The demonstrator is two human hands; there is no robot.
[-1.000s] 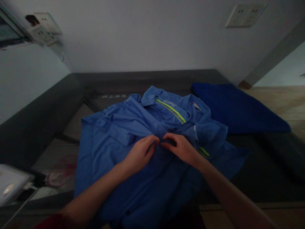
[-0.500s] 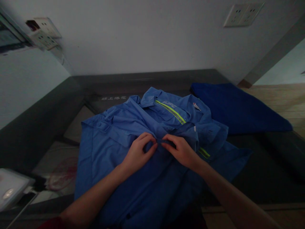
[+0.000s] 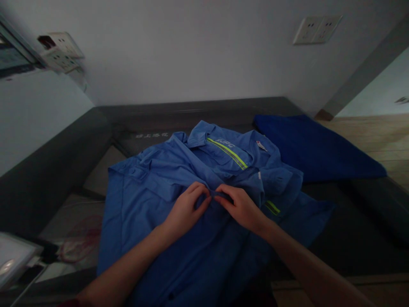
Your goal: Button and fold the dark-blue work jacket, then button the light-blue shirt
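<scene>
A blue work shirt (image 3: 150, 200) with yellow-green reflective stripes lies spread on a dark table (image 3: 351, 230), collar toward the wall. My left hand (image 3: 187, 209) and my right hand (image 3: 239, 207) meet at the shirt's front opening near the chest. Both pinch the fabric edges there, fingertips almost touching. Whatever small part lies between the fingers is hidden.
A darker blue folded cloth (image 3: 316, 147) lies at the back right of the table. A white object (image 3: 12, 260) sits at the lower left edge. Wall sockets (image 3: 315, 30) are on the back wall, more sockets (image 3: 60, 51) at the left. Wooden floor shows at right.
Both hands stay pinched at the shirt's front with small finger movements. The view has shifted slightly, so everything sits a little lower in the picture.
</scene>
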